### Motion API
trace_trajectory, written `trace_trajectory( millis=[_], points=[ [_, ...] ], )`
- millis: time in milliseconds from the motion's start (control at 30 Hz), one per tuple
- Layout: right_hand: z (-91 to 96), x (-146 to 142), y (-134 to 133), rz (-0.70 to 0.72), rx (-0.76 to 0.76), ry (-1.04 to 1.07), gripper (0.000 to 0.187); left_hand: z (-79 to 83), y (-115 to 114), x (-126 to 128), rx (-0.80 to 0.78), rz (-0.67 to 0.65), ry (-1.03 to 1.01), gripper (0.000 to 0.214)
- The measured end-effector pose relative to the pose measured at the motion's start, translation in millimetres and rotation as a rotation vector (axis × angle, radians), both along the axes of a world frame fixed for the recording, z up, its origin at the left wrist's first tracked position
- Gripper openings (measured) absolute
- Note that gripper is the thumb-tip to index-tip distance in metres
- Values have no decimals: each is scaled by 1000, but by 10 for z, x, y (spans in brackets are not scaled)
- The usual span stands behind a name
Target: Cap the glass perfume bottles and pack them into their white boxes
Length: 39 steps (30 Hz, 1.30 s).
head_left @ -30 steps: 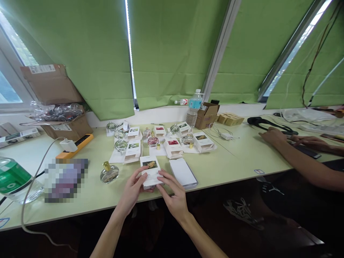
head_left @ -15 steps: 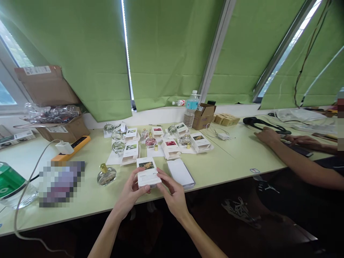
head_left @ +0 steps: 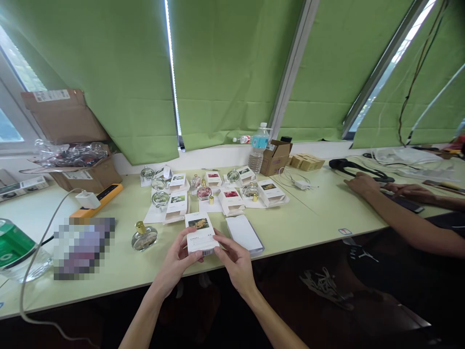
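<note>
Both my hands hold a small white box with a yellow flower picture, just above the front of the pale green table. My left hand grips its left and lower edge. My right hand pinches its right lower corner. A round glass perfume bottle with a gold cap stands to the left of the box. A flat white sleeve lies to its right.
Several more white boxes and round bottles sit behind. A water bottle, cardboard boxes, an orange power strip and a green bottle stand around. Another person's arms rest on the table at right.
The box has been lifted slightly and drawn a little toward me. My right fingers have shifted along its lower right edge. The other person's arms stayed put.
</note>
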State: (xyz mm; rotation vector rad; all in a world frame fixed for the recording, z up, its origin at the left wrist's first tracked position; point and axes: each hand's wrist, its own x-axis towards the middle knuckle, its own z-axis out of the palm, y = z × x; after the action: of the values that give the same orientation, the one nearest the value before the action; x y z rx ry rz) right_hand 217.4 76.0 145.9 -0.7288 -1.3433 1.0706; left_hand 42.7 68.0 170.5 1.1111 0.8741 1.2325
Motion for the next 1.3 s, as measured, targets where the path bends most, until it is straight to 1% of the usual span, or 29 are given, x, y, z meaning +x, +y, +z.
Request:
trace_trajectory(
  millis=[133, 333, 500, 633, 733, 833, 933, 1133, 1300],
  points=[
    [25, -11, -17, 4, -33, 22, 24, -5, -3, -10, -9, -2, 1, 57],
    [59, -31, -39, -29, -78, 28, 22, 36, -23, -24, -5, -23, 26, 54],
    [47, -36, -40, -51, -72, 13, 21, 43, -33, -31, 7, -29, 19, 49],
    [41, -47, -42, -52, -50, 19, 21, 26, -14, -55, 12, -47, 15, 51],
    [34, -54, -36, -50, -41, 29, 19, 4, 2, -71, -13, -74, -11, 42],
    [28, -58, -31, -53, -37, 26, 17, -20, 7, -69, -54, -45, -55, 39],
    [30, -61, -38, -57, -32, 14, 18, -29, 5, -58, -74, -46, -45, 47],
    [59, -59, -64, -116, -17, -59, 21, -9, -3, -58, -27, -47, -89, 80],
    [49, -66, -76, -138, -62, -92, 29, -38, 17, -83, -47, -48, -102, 101]
  ],
)
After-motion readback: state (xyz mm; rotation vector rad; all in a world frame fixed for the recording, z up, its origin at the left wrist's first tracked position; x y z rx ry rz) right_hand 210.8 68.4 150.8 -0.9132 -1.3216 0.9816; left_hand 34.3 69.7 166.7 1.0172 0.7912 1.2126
